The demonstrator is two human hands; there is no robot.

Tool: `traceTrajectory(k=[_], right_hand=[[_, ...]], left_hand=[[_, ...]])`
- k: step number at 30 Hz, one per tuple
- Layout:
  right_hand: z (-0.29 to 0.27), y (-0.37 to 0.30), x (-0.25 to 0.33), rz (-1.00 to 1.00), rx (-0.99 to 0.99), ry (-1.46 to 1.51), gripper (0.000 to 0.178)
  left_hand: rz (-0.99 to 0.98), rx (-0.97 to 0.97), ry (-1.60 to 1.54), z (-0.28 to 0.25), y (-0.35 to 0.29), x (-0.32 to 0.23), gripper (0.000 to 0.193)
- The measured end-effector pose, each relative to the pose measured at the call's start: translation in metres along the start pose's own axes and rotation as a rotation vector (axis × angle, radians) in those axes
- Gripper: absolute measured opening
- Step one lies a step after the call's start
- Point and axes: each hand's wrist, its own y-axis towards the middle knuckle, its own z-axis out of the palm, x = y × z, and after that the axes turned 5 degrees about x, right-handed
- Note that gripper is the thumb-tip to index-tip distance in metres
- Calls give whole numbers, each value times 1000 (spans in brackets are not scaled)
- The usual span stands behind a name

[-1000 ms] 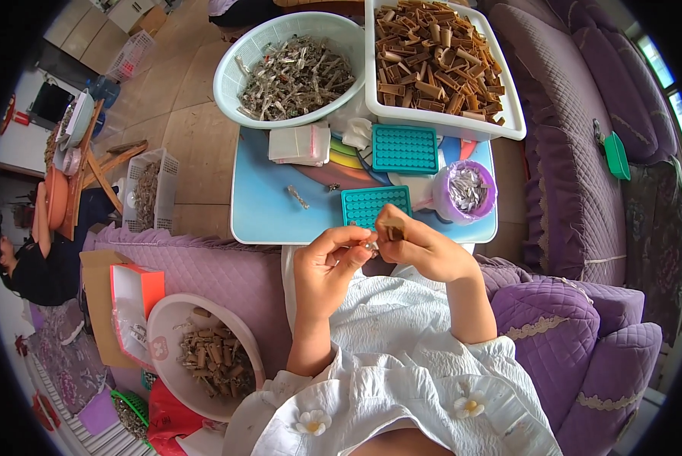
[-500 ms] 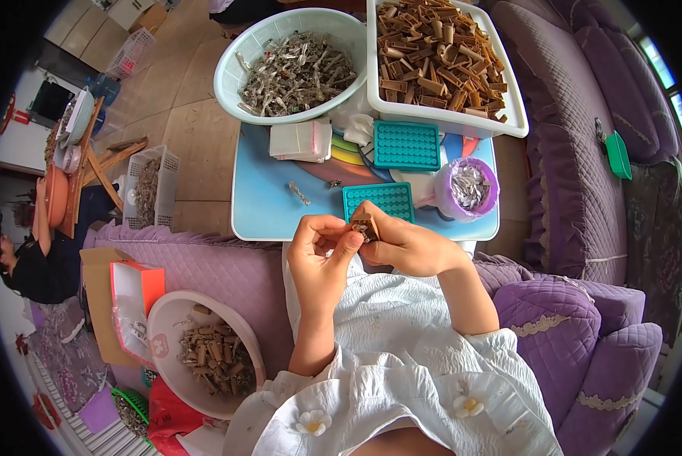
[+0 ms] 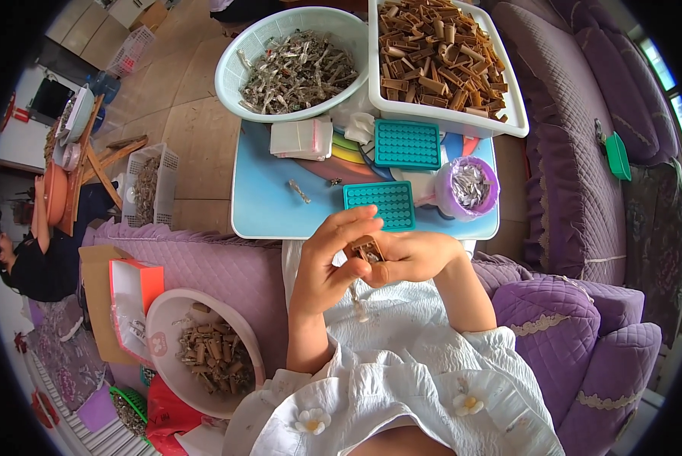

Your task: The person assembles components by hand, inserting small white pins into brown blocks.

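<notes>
Just off the table's near edge, a small brown plastic casing [image 3: 366,245] is held between my two hands, its open end facing up with something clear and shiny inside. My right hand [image 3: 425,257] is closed around its right side, the thumb along the near edge. On the other side, my left hand [image 3: 322,266] touches it with thumb and bent fingers, the upper fingers reaching over it. A thin clear strip [image 3: 359,305] hangs below, over my white clothing. Beyond my hands lies a teal tray [image 3: 380,202] with rows of round cavities.
On the blue table [image 3: 261,205] are a second teal tray [image 3: 407,144], a stack of clear bags [image 3: 301,140] and a purple-lined tub [image 3: 470,188] of silvery pieces. A basin [image 3: 231,80] of clear strips and a white bin [image 3: 514,114] of brown casings stand behind. At left, a pink basin [image 3: 162,323] holds casings.
My hands have come slightly nearer my body with the brown casing. My left fingers have spread and lifted over it, and a clear strip now shows hanging below.
</notes>
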Motion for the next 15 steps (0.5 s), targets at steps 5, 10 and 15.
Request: traceTrajectory(k=[5, 10, 15], right_hand=[[2, 3, -5, -162, 129, -2, 31], [6, 11, -8, -239, 217, -47, 37], [11, 7, -14, -178, 63, 25, 40]], left_hand=[[-37, 134, -50, -11, -2, -4, 46], [40, 237, -44, -21, -1, -7, 41], [-32, 275, -130, -19, -1, -9, 36]])
